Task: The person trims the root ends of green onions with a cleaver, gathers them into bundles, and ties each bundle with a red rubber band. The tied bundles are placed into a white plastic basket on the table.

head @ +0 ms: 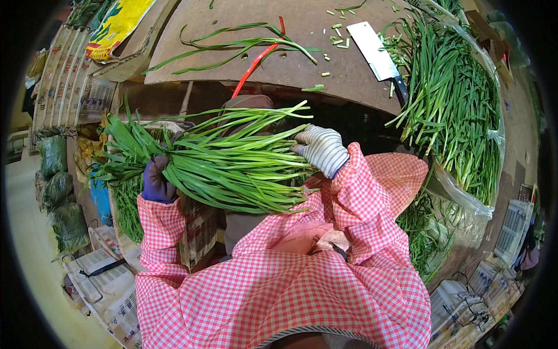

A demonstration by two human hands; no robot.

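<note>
A large bunch of green garlic chives lies across in front of me above my lap, its leafy ends to the left and pale stem ends to the right. My left hand, in a dark purple glove, grips the bunch near the leaves. At the stem ends is my right hand, in a striped white knit glove, its fingertips touching the outer stems; part of those fingers is hidden. Beyond the bunch, a cleaver with a black handle rests on the wooden board.
Loose chives, a red strip and cut stem bits are on the board. To the right, a big chive pile lies on clear plastic sheeting. Plastic crates stand lower left, near wrapped green bundles.
</note>
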